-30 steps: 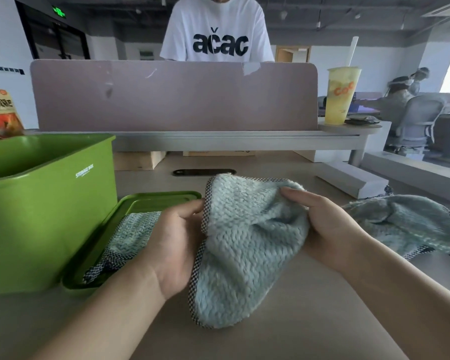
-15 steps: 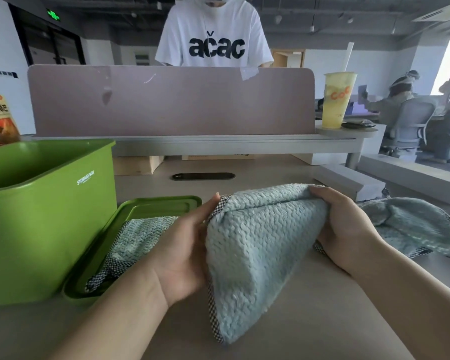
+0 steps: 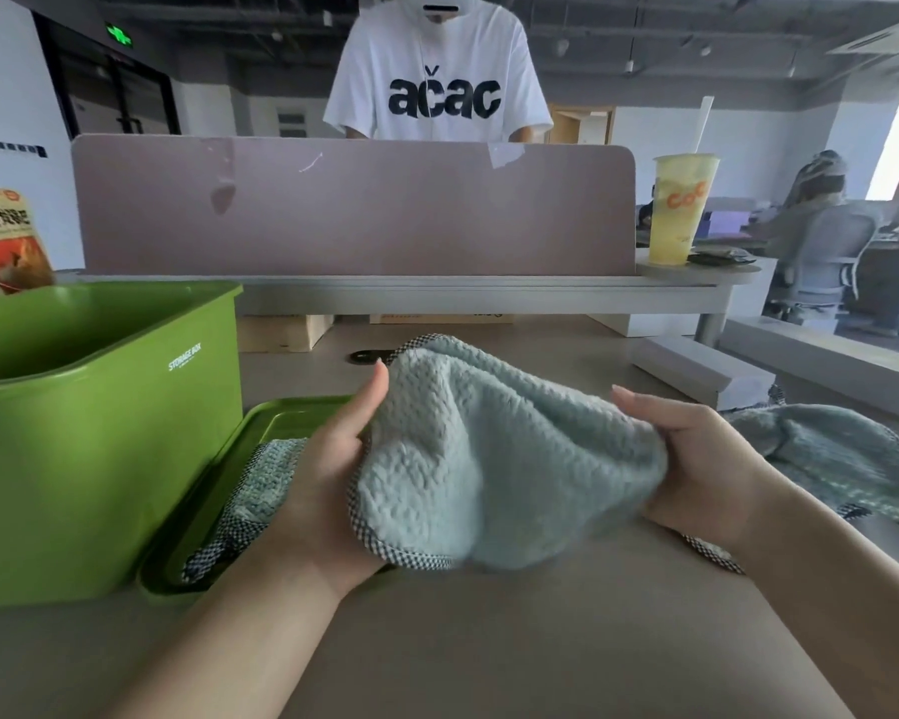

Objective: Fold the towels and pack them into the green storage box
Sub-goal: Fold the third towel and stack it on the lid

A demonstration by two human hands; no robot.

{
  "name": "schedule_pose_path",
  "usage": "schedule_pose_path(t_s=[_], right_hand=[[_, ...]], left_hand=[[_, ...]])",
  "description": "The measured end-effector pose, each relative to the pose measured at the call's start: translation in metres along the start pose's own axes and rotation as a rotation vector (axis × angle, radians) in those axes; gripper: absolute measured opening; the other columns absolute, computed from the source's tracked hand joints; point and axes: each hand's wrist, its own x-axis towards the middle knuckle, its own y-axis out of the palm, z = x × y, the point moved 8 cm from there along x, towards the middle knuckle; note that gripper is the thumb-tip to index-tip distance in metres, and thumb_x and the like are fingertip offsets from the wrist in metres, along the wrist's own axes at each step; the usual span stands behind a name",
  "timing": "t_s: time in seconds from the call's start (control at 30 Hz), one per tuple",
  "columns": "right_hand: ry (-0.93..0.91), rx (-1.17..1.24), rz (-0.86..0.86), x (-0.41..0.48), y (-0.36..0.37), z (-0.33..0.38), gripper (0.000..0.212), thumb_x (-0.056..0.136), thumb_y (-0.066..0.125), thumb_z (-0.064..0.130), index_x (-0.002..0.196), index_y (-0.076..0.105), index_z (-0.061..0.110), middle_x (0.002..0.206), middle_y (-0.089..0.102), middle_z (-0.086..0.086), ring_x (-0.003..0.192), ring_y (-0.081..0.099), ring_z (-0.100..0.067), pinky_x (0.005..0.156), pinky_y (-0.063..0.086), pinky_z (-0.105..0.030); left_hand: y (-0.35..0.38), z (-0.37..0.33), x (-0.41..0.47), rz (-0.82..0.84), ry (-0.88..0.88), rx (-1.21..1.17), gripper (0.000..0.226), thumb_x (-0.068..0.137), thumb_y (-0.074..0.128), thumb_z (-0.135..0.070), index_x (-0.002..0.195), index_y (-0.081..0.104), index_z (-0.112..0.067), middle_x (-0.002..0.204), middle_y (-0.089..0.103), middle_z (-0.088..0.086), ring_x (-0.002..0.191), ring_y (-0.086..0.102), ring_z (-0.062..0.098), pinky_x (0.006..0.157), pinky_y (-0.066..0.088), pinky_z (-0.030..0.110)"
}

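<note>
The green storage box [image 3: 100,433] stands open at the left; no towel shows in the visible part of its inside. Just beside it its lid [image 3: 286,415] lies on the desk [image 3: 489,646], bearing a first towel [image 3: 266,474]; whether that one is folded cannot be told. In the middle the left hand [image 3: 323,490] and right hand [image 3: 696,464], set apart, each clutch a side of the held towel [image 3: 489,459], bunched above the desk. Farther right a third towel [image 3: 826,448] lies crumpled. By this reckoning nothing is packed, and most folding remains.
</note>
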Motion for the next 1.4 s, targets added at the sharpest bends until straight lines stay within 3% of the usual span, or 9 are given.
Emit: schedule_pose_path(t_s=[0.13, 0.33, 0.67, 0.87, 1.0, 1.2, 1.27, 1.33, 1.4], right_hand=[[0.118, -0.08, 0.012, -0.002, 0.004, -0.014, 0.039, 0.064, 0.078, 0.015, 0.101, 0.073, 0.003, 0.1, 0.073, -0.016, 0.081, 0.072, -0.028, 0.072, 0.059, -0.039], [-0.23, 0.166, -0.093, -0.007, -0.004, 0.026, 0.026, 0.055, 0.066, 0.019, 0.078, 0.076, 0.011, 0.089, 0.073, -0.01, 0.077, 0.071, -0.025, 0.074, 0.055, -0.042], [-0.399, 0.328, -0.131, -0.02, -0.006, 0.041, 0.029, 0.07, 0.05, 0.02, 0.078, 0.077, 0.015, 0.091, 0.075, -0.006, 0.078, 0.074, -0.022, 0.059, 0.059, -0.042], [-0.405, 0.326, -0.139, -0.022, -0.007, 0.041, 0.03, 0.072, 0.05, 0.02, 0.093, 0.071, 0.013, 0.09, 0.075, -0.007, 0.077, 0.073, -0.023, 0.061, 0.059, -0.042], [-0.435, 0.349, -0.163, -0.024, -0.007, 0.043, 0.025, 0.08, 0.049, 0.019, 0.087, 0.072, 0.013, 0.085, 0.075, -0.006, 0.075, 0.074, -0.022, 0.06, 0.059, -0.044], [-0.406, 0.328, -0.203, -0.018, -0.006, 0.041, 0.023, 0.095, 0.044, 0.024, 0.098, 0.065, 0.015, 0.087, 0.075, -0.006, 0.076, 0.074, -0.02, 0.059, 0.06, -0.04], [-0.4, 0.315, -0.217, -0.016, -0.007, 0.04, 0.03, 0.096, 0.044, 0.026, 0.112, 0.065, 0.012, 0.096, 0.075, -0.007, 0.083, 0.074, -0.02, 0.06, 0.06, -0.039], [-0.385, 0.313, -0.236, -0.014, -0.01, 0.038, 0.041, 0.095, 0.046, 0.028, 0.13, 0.056, 0.009, 0.113, 0.071, -0.009, 0.095, 0.071, -0.021, 0.066, 0.06, -0.041], [-0.365, 0.319, -0.247, -0.011, -0.013, 0.035, 0.049, 0.094, 0.048, 0.029, 0.139, 0.047, 0.012, 0.128, 0.063, -0.01, 0.108, 0.065, -0.024, 0.075, 0.058, -0.045]], left_hand=[[-0.003, 0.0, 0.0, -0.026, -0.019, 0.129, 0.027, 0.072, 0.064, -0.021, 0.091, 0.076, -0.007, 0.101, 0.073, 0.014, 0.085, 0.071, 0.028, 0.084, 0.048, 0.043], [-0.013, -0.001, 0.002, -0.137, -0.07, 0.296, 0.027, 0.059, 0.062, -0.006, 0.083, 0.075, -0.002, 0.09, 0.074, 0.019, 0.074, 0.072, 0.031, 0.072, 0.051, 0.039], [-0.013, 0.017, -0.001, -0.086, -0.272, 0.355, 0.027, 0.067, 0.066, -0.035, 0.068, 0.074, -0.009, 0.071, 0.072, 0.011, 0.061, 0.069, 0.024, 0.071, 0.05, 0.033], [0.004, -0.006, -0.003, 0.023, -0.037, 0.248, 0.053, 0.067, 0.065, -0.014, 0.119, 0.066, -0.024, 0.111, 0.072, 0.005, 0.092, 0.071, 0.021, 0.083, 0.052, 0.037], [0.022, -0.022, -0.009, 0.17, 0.15, 0.219, 0.063, 0.064, 0.063, -0.009, 0.12, 0.062, -0.035, 0.11, 0.073, 0.001, 0.093, 0.072, 0.019, 0.065, 0.059, 0.029], [0.024, -0.035, -0.011, 0.188, 0.318, 0.037, 0.06, 0.07, 0.058, -0.008, 0.118, 0.062, -0.044, 0.103, 0.074, 0.004, 0.09, 0.072, 0.021, 0.069, 0.06, 0.033], [0.027, -0.039, -0.01, 0.274, 0.324, -0.106, 0.049, 0.074, 0.06, -0.008, 0.114, 0.067, -0.036, 0.084, 0.075, 0.001, 0.077, 0.072, 0.013, 0.065, 0.058, 0.027], [0.036, -0.039, -0.012, 0.41, 0.285, -0.292, 0.041, 0.086, 0.047, -0.005, 0.115, 0.069, -0.024, 0.095, 0.074, 0.009, 0.087, 0.072, 0.017, 0.073, 0.058, 0.029], [0.026, -0.037, -0.008, 0.283, 0.316, -0.288, 0.037, 0.081, 0.05, -0.01, 0.107, 0.072, -0.024, 0.097, 0.074, 0.006, 0.086, 0.073, 0.018, 0.067, 0.059, 0.031]])
